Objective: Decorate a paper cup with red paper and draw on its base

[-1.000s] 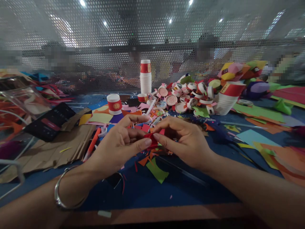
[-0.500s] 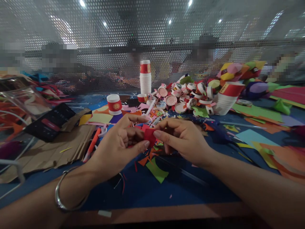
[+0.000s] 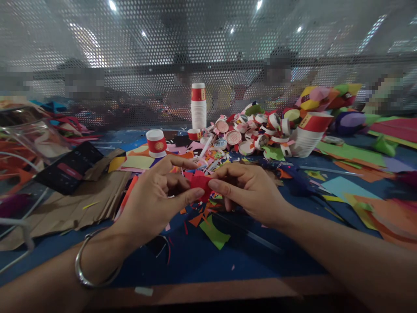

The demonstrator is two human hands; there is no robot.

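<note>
Well on the near side of the cup stack (image 3: 198, 114), a small red paper (image 3: 199, 184) turns its broad face toward the person; its long axis cannot be told. It looks plain and angular (fingertips cover some edges). The left hand (image 3: 154, 193) and right hand (image 3: 256, 193) pinch it, the left forefinger stretched out.

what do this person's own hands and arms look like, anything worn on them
The left hand and right hand are gloveless, and no sleeves show on the left forearm or right forearm. A thin, rounded, silver-coloured bangle circles the left wrist only.
</note>
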